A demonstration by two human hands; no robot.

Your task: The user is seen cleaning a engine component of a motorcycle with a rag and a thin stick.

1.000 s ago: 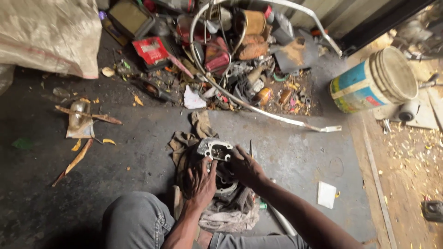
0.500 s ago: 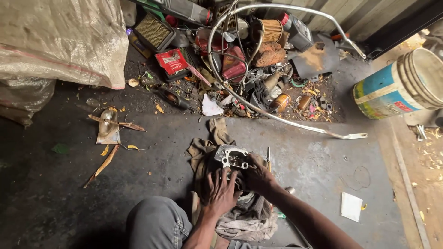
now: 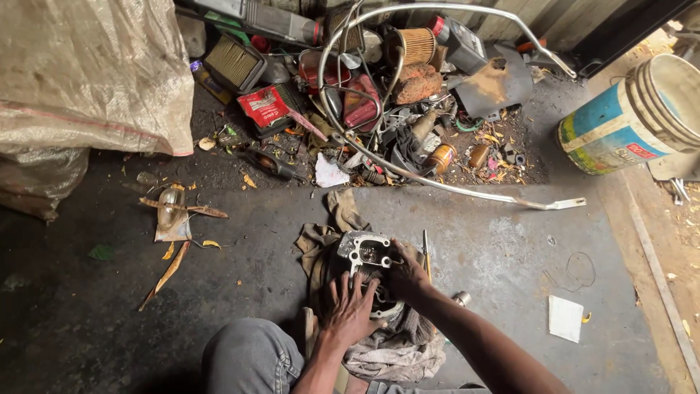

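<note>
Hands on the engine part (image 3: 364, 255): left hand (image 3: 350, 306) flat, fingers spread, pressing its near side; right hand (image 3: 406, 271) curled around the right edge. It sits on dirty rags (image 3: 321, 241), scrap pile (image 3: 394, 95) beyond.

Place: a rough repair workshop, where I work squatting on the floor.
Floor (image 3: 510, 248): oil-dark, stained concrete.
Scrap heap (image 3: 379, 95): air filters, cans, rusty parts, a bent metal tube.
Under me: a metal engine part (image 3: 364, 252) on greasy rags (image 3: 394, 350).
Edges: a paint bucket (image 3: 627, 120), a woven sack (image 3: 87, 73).
</note>
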